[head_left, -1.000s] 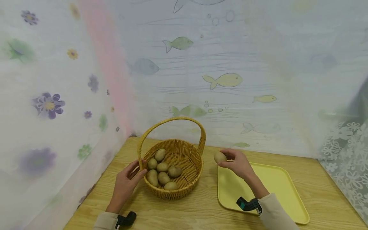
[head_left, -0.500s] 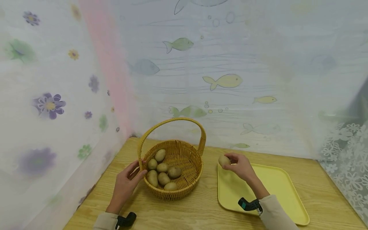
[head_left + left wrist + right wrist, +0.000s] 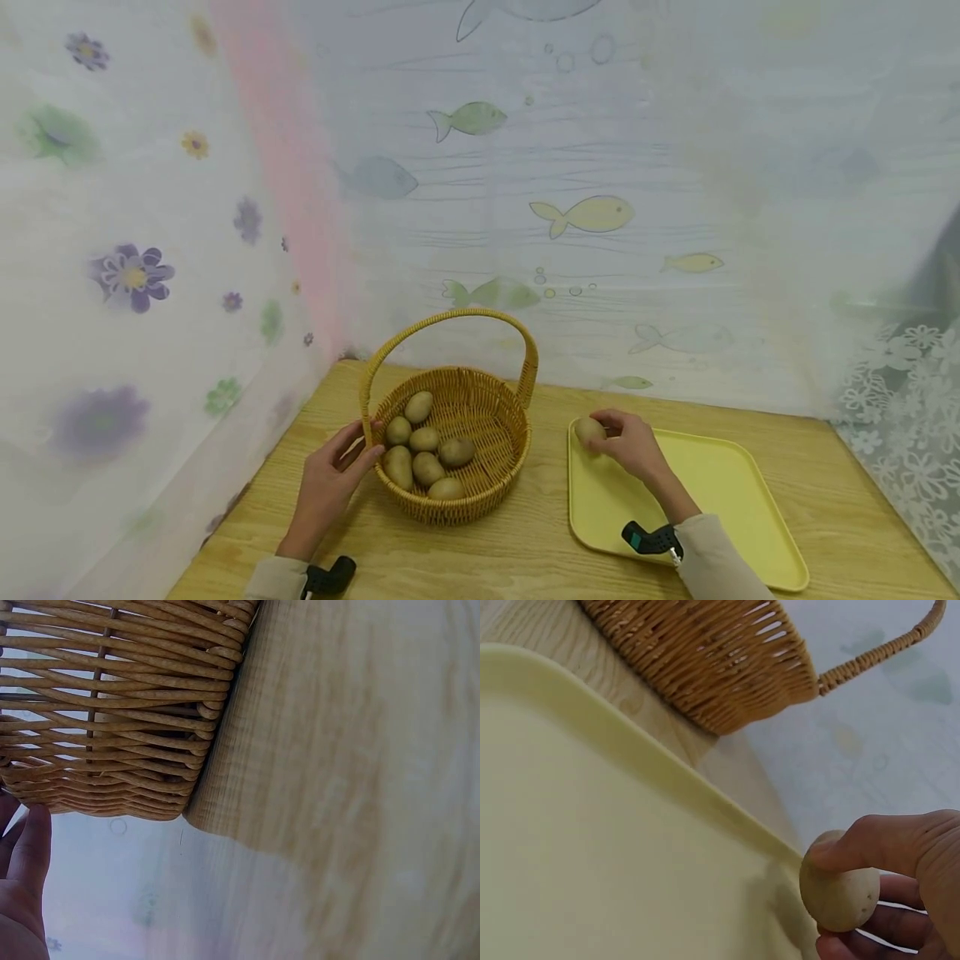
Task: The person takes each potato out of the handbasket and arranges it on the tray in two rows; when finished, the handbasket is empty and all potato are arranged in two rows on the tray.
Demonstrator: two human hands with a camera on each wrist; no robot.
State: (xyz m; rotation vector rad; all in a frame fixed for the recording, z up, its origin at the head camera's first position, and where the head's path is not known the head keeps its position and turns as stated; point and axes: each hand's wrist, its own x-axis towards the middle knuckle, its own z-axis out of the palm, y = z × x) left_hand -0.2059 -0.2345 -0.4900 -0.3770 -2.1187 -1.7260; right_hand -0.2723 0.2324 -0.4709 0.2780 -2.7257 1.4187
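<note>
My right hand pinches a potato between thumb and fingers, low over the far left corner of the yellow tray. In the right wrist view the potato casts a shadow on the tray; whether it touches the surface I cannot tell. My left hand grips the left rim of a wicker basket at the foot of its handle, thumb toward the near side. Several potatoes lie in the basket's left half. Only part of the left hand shows in the left wrist view, against the weave.
Basket and tray stand apart on a wooden table. The basket's tall handle arches above it. Behind the table hangs a pale sheet with fish drawings, and a flower-patterned sheet hangs at the left.
My right hand has moved a little to the right and down with the potato, from beside the tray's far left corner to over it. The left hand and basket have stayed in place.
</note>
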